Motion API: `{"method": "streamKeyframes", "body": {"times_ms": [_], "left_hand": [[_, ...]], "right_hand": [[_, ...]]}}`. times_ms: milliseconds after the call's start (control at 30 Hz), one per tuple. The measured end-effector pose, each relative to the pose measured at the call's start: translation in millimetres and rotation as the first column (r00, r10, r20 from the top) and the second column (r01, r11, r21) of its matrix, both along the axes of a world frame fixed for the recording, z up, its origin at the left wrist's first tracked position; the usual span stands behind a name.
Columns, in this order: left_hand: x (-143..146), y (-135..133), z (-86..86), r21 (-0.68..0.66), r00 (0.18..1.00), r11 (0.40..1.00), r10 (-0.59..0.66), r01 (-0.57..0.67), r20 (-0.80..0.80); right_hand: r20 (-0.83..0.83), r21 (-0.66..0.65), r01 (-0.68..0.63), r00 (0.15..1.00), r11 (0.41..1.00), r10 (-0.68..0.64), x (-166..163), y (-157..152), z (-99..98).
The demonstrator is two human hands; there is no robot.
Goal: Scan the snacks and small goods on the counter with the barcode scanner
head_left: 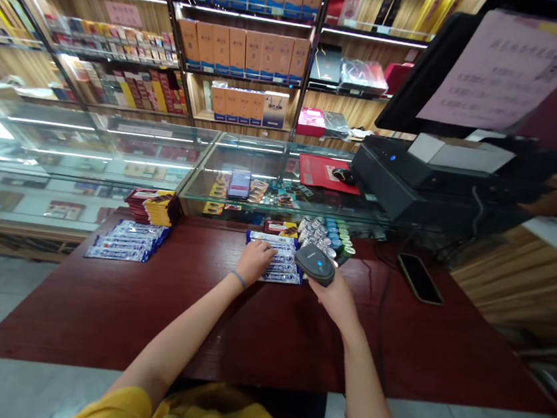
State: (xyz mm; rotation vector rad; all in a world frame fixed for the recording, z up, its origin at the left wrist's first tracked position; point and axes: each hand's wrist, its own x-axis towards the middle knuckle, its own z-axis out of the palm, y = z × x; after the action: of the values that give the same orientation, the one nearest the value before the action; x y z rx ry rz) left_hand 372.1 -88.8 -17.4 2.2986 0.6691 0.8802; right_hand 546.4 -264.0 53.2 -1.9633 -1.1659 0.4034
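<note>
My right hand [336, 298] is wrapped round a grey handheld barcode scanner [315, 264] with a blue light on top, held over the dark red counter [96, 309]. My left hand [255, 262] rests with bent fingers on a stack of blue-and-white wrapped bars [280, 263] just left of the scanner; I cannot see a firm grip. The scanner's head points down at the stack's right end.
A second pile of blue-and-white bars [129, 240] and a stack of red-and-yellow packs [153, 206] lie at the left. Several small round tins [328, 235], a phone [419, 278], a till with screen [427, 179] and glass showcases [114, 150] surround the counter.
</note>
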Motion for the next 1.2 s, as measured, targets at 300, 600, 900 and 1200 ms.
{"method": "streamKeyframes", "body": {"times_ms": [300, 600, 900, 1200], "left_hand": [[-2, -6, 9.4, 0.434, 0.909, 0.901, 0.165, 0.019, -0.382], [-27, -7, 26.7, 0.209, 0.961, 0.959, 0.226, -0.191, -0.159], [-74, 17, 15.4, -0.628, 0.829, 0.776, 0.391, -0.063, 0.400], [-108, 28, 12.0, -0.865, 0.722, 0.356, 0.484, 0.353, 0.494]], "right_hand": [[0.000, 0.004, 0.002, 1.000, 1.000, -0.002, -5, 2, -3.1], [-0.036, 0.048, -0.014, 0.999, 0.999, 0.016, -11, 6, -2.9], [-0.079, 0.176, -0.116, 0.988, 0.977, 0.132, -32, 41, -13.4], [-0.035, 0.141, -0.218, 0.974, 0.966, 0.225, -60, 67, -17.9]]}}
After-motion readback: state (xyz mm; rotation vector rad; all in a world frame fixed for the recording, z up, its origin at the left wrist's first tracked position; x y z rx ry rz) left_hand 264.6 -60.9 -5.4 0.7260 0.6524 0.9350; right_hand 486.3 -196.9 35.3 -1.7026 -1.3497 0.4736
